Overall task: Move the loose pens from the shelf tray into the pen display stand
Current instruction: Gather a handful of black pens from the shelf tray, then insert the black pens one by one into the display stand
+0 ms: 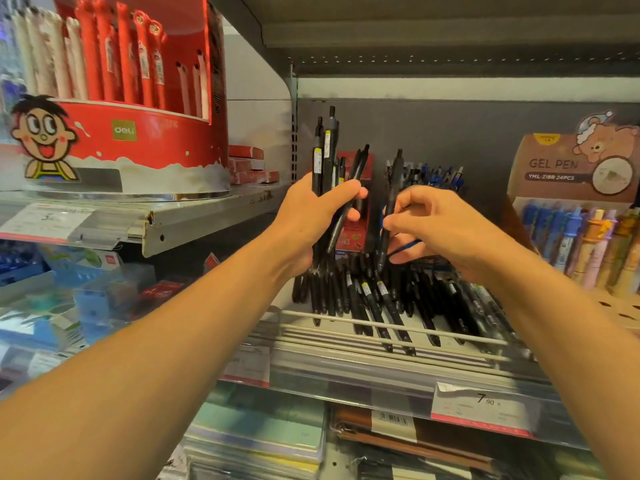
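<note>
A grey metal shop shelf [346, 358] with a wire front rail carries a heap of loose black plastic pens [374, 296]. Above it, the left hand [311, 216] clasps an upright bundle of black pens [327, 157], while the right hand [436, 226] pinches a single black pen [391, 202].

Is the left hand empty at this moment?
No, the left hand grips a bunch of black pens that stand upright above the loose pens on the shelf.
</note>
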Demonstrator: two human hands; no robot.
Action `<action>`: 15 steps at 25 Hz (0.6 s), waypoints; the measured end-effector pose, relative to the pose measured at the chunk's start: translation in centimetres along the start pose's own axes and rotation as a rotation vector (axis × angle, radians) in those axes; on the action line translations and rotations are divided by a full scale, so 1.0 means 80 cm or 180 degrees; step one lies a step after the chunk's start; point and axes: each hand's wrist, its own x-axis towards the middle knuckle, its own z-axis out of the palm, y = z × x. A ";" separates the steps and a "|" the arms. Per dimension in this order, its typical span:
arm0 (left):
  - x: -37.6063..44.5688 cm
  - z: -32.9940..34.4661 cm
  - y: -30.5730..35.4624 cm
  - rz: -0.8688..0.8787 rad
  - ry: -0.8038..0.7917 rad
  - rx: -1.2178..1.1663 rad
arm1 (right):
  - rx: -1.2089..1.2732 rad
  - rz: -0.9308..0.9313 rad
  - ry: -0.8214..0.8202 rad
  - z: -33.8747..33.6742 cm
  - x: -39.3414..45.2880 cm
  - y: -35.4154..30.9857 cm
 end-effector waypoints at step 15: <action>-0.123 -0.176 0.124 0.0986 0.1195 0.0503 | 0.0557 -0.1361 -0.0617 0.183 -0.034 -0.166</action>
